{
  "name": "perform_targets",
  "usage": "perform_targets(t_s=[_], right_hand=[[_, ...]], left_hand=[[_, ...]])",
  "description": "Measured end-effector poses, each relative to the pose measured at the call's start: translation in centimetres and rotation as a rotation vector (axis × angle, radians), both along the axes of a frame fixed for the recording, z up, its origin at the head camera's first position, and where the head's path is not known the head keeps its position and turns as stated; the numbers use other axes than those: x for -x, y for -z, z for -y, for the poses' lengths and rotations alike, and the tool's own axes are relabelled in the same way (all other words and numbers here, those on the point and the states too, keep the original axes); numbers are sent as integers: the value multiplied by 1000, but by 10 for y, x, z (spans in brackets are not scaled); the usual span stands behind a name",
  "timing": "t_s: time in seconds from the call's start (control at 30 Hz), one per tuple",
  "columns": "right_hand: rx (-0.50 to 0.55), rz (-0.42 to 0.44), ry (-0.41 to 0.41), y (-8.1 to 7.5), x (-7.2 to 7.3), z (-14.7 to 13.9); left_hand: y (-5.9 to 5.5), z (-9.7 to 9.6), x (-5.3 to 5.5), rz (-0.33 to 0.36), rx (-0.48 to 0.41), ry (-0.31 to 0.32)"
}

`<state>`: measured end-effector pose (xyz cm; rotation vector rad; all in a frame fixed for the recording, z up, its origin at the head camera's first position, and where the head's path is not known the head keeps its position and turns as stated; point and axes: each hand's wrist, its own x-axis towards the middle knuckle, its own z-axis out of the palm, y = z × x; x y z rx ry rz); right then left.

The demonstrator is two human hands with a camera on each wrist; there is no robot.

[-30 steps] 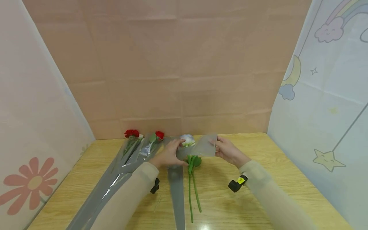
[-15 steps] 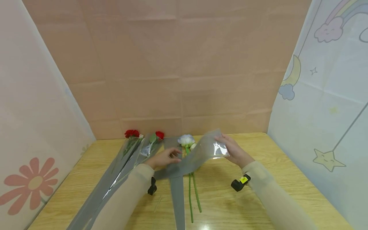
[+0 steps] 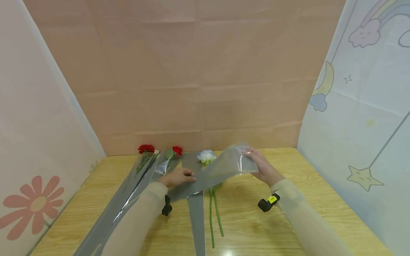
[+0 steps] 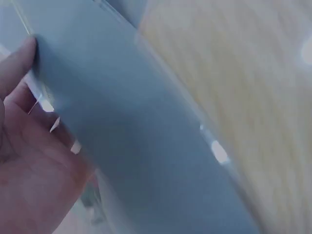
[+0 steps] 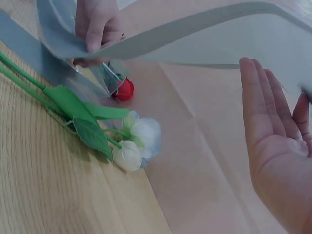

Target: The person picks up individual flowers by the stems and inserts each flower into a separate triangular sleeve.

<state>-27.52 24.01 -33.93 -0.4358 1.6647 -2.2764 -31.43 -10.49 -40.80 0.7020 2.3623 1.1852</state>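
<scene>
A grey see-through flower sleeve (image 3: 221, 169) stretches above the table between my hands. My left hand (image 3: 177, 177) pinches its narrower end; in the left wrist view the thumb lies on top of the film (image 4: 136, 126). At its wide end, my right hand (image 3: 264, 167) holds it, long fingers rather straight behind the film in the right wrist view. Beneath the sleeve lies a white flower with bluish petals (image 3: 206, 155). A white bud (image 5: 127, 156) and green leaves (image 5: 92, 139) sit beside it. Two green stems (image 3: 211, 220) point toward me, partly covered by the sleeve.
Another grey sleeve (image 3: 196, 224) lies flat left of the stems. Further left are two wrapped flowers, a red carnation (image 3: 146, 148) and a red rose (image 3: 177, 150), in long clear-and-grey sleeves. A pinkish-brown backdrop (image 3: 205, 71) stands behind the wooden table (image 3: 246, 227).
Both hands have drawn apart, the left hand moving left and toward me, the right hand slightly right. The sleeve has come up stretched between them, and the white flower's head shows more.
</scene>
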Motion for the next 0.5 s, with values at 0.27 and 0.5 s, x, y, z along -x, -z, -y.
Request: perform_targets(t_s=[0.27, 0.5], right_hand=[[-54, 3, 37, 12, 6, -8], [-98, -22, 57, 22, 13, -9]], left_hand=[[-36, 45, 3, 26, 122, -20], [-60, 84, 4, -137, 219, -155]])
